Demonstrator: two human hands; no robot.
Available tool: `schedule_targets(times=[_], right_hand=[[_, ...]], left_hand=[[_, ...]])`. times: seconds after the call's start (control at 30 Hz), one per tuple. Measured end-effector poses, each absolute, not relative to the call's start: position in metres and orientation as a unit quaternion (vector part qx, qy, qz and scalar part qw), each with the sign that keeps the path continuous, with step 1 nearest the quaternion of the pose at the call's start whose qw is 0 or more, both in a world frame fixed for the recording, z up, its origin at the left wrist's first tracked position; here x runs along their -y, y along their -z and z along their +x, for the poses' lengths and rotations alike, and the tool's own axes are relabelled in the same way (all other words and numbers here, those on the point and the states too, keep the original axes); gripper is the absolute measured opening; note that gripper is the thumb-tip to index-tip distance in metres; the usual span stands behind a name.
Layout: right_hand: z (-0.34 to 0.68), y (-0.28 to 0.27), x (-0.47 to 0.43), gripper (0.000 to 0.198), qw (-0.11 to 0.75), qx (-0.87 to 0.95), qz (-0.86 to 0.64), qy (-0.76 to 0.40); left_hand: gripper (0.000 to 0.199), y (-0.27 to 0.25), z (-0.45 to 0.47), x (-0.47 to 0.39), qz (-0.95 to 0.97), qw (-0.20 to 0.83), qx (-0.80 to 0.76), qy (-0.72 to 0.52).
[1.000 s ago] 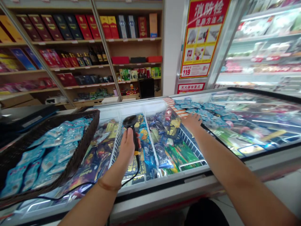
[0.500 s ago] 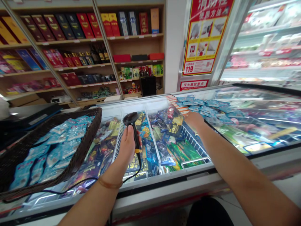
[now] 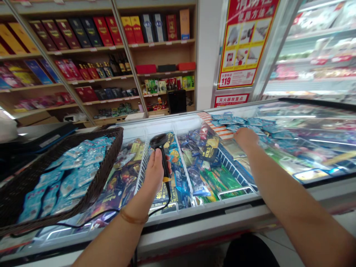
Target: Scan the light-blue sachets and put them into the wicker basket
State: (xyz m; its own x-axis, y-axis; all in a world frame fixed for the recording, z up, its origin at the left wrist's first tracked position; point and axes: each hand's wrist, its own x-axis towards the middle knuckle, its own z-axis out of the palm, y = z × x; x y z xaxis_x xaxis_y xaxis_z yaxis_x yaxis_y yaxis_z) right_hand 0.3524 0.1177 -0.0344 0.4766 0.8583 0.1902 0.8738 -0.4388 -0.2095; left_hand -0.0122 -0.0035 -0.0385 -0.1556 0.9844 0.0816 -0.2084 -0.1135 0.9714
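1. Step in hand, as judged: the glass lid (image 3: 303, 157) of the chest freezer (image 3: 205, 228) is apparently being handled by the right hand (image 3: 246, 139), while a barcode scanner (image 3: 164, 157) is being held by the left hand (image 3: 155, 168) above the freezer's open middle.
2. Fingers: on the left, the scanner's handle is being wrapped; on the right, they are being hidden behind a curled hand, so whether the lid is being gripped or only pressed cannot be told.
3. Next move, as judged: for any sliding of the lid, a slow, level push is being called for, as loose blue sachets (image 3: 241, 121) are being carried on top, towards the freezer's right.
4. At the freezer's left end, more blue pouches (image 3: 75, 174) are being held in a wicker basket (image 3: 111, 167).
5. Materials: slick, crinkled film is being shown by the pouches; coarse dark weave by the basket; smooth black casing, rounded at the head, by the scanner. Slim green packets (image 3: 222, 178) are being penned inside the freezer by white wire racking (image 3: 232, 165). A thin black cable (image 3: 111, 211) is being draped across the freezer's front left.
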Motion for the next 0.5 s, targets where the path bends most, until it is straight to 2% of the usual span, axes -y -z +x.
schedule_targets(times=[0.27, 0.37, 0.43, 0.5], right_hand=[[0.255, 0.032, -0.102, 0.026, 0.065, 0.794, -0.602, 0.059], [0.240, 0.041, -0.101, 0.036, 0.109, 0.829, -0.545, 0.061], [0.241, 0.048, -0.103, 0.046, 0.167, 0.798, -0.574, 0.073], [0.246, 0.054, -0.109, 0.067, 0.203, 0.735, -0.643, 0.071]], left_hand=[[0.057, 0.042, -0.008, 0.003, 0.440, 0.496, -0.439, -0.607], [0.054, 0.039, -0.006, 0.006, 0.438, 0.502, -0.433, -0.607], [0.053, 0.037, -0.005, 0.008, 0.440, 0.504, -0.429, -0.607], [0.053, 0.037, -0.005, 0.009, 0.446, 0.510, -0.424, -0.601]])
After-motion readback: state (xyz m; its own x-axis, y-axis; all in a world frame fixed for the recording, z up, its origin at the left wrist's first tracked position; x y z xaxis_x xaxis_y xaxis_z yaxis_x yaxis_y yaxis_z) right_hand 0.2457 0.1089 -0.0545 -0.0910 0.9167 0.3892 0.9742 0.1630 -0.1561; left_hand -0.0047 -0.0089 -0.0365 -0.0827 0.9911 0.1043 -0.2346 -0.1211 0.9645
